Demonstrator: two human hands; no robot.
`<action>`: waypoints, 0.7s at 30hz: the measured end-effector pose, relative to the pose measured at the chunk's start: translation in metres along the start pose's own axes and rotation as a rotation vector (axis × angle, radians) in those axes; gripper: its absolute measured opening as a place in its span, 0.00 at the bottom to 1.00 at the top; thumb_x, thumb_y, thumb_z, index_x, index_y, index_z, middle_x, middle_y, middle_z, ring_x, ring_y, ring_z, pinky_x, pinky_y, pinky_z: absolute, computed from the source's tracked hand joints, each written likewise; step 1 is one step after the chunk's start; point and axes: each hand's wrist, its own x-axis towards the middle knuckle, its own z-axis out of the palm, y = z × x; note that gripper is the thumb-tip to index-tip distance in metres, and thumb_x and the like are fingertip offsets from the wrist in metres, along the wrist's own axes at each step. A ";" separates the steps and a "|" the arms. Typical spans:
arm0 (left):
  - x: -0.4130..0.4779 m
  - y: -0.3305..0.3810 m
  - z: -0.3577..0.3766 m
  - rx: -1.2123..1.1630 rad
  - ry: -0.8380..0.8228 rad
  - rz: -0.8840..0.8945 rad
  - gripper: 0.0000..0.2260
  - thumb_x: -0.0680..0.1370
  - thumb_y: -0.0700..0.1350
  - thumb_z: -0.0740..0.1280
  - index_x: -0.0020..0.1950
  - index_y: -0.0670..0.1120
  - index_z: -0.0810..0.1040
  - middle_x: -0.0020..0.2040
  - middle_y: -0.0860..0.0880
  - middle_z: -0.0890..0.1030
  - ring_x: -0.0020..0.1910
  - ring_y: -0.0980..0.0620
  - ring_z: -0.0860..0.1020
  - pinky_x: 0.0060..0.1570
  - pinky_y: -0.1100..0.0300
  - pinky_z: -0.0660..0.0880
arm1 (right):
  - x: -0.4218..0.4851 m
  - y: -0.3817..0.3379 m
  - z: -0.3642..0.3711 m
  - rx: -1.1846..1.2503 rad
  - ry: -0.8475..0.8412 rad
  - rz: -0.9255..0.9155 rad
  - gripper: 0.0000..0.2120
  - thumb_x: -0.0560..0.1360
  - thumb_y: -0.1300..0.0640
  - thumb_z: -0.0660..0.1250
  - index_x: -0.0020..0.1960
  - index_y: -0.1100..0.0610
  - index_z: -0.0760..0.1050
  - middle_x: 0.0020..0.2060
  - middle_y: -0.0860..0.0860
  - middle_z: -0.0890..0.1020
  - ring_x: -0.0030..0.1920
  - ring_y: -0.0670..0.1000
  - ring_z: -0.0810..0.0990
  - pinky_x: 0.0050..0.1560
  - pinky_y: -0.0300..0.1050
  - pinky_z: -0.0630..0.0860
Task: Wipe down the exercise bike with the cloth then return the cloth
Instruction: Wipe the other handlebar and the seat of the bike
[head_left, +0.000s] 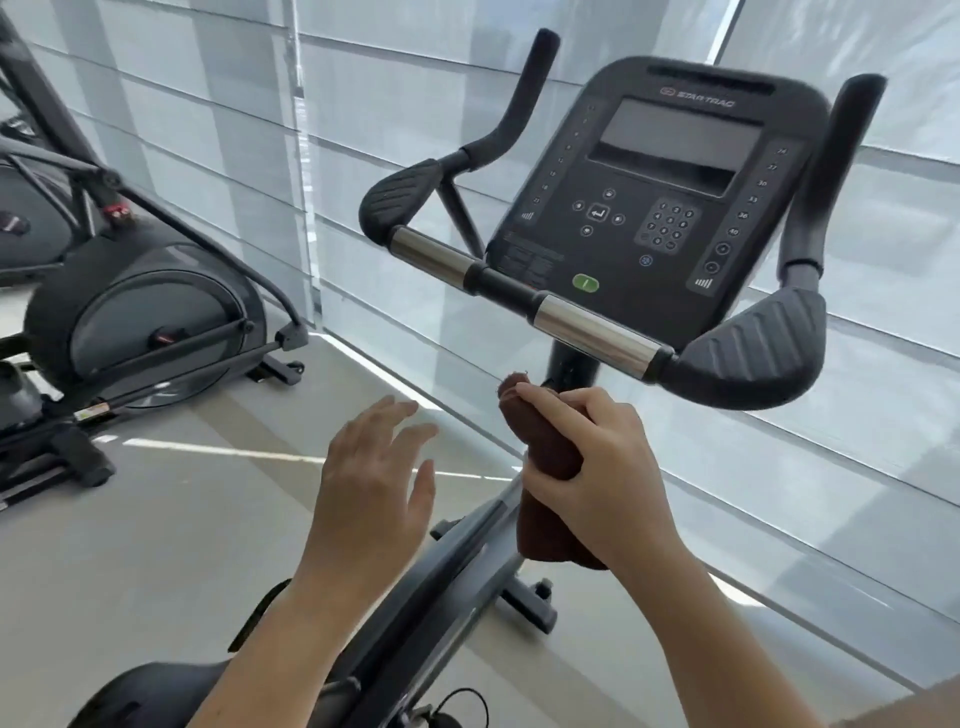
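The black exercise bike (660, 218) stands in front of me, its console facing me and its chrome-and-black handlebar (587, 319) running across below it. My right hand (592, 457) grips a bunched brown cloth (550, 452) just under the handlebar, in front of the bike's post. The cloth's lower end hangs below my palm. My left hand (374, 483) hovers to the left of the cloth with fingers spread and holds nothing. The bike's grey frame (447, 566) slopes down beneath both hands.
An elliptical trainer (135, 322) stands at the left on the pale floor (156, 545). Window blinds (831, 415) close off the space behind the bike. The dark saddle (156, 691) shows at the bottom left.
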 end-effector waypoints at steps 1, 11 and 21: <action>-0.013 0.003 -0.005 0.021 0.007 -0.023 0.13 0.68 0.33 0.70 0.52 0.40 0.78 0.56 0.39 0.78 0.60 0.40 0.73 0.60 0.46 0.65 | -0.009 -0.001 0.001 0.035 -0.026 -0.008 0.26 0.67 0.57 0.71 0.64 0.45 0.72 0.53 0.49 0.76 0.50 0.52 0.68 0.49 0.45 0.67; -0.098 0.017 -0.053 0.183 -0.020 -0.140 0.15 0.69 0.34 0.70 0.55 0.41 0.77 0.57 0.39 0.78 0.60 0.39 0.73 0.59 0.39 0.68 | -0.062 -0.047 0.015 0.162 -0.164 -0.104 0.27 0.67 0.56 0.70 0.63 0.41 0.71 0.52 0.48 0.76 0.51 0.53 0.70 0.51 0.53 0.71; -0.150 -0.012 -0.111 0.221 -0.007 -0.177 0.16 0.69 0.36 0.71 0.56 0.41 0.78 0.56 0.40 0.78 0.59 0.40 0.74 0.59 0.40 0.69 | -0.100 -0.119 0.035 0.129 -0.223 -0.166 0.26 0.67 0.54 0.70 0.64 0.41 0.71 0.51 0.48 0.77 0.50 0.53 0.70 0.50 0.49 0.71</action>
